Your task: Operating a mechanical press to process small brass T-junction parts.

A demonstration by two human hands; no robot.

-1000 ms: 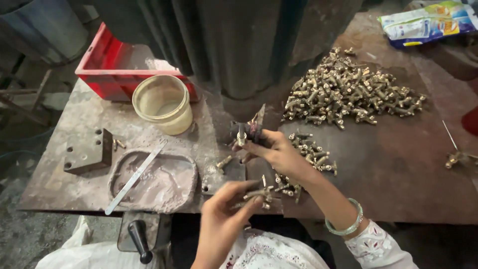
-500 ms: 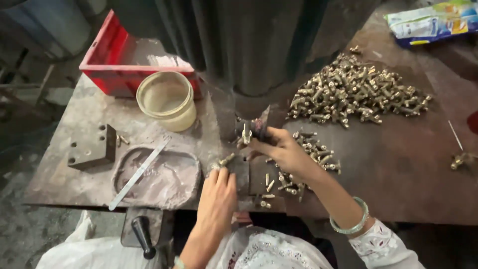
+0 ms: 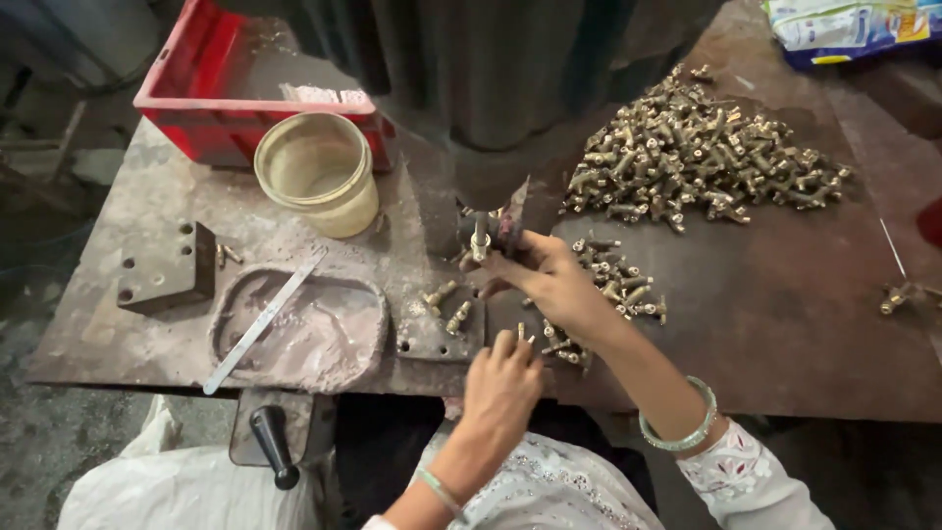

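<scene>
Rusty steel bench (image 3: pixel 785 324) fills my view, a dark press column rising at its far edge. My right hand (image 3: pixel 554 280) pinches a small brass fitting (image 3: pixel 480 236) upright at the fixture under that column, fingers closed on it. My left hand (image 3: pixel 500 378), nearer me than that grip, curls around another fitting (image 3: pixel 521 334), only its tip showing. Just right of the grip lies a small cluster (image 3: pixel 613 280) of fittings; beyond it a big heap (image 3: pixel 702 152). Two fittings (image 3: pixel 446 306) lie left of the grip. I judge most of the pile remains unhandled. Each fitting looks short, dull gold, threaded.
</scene>
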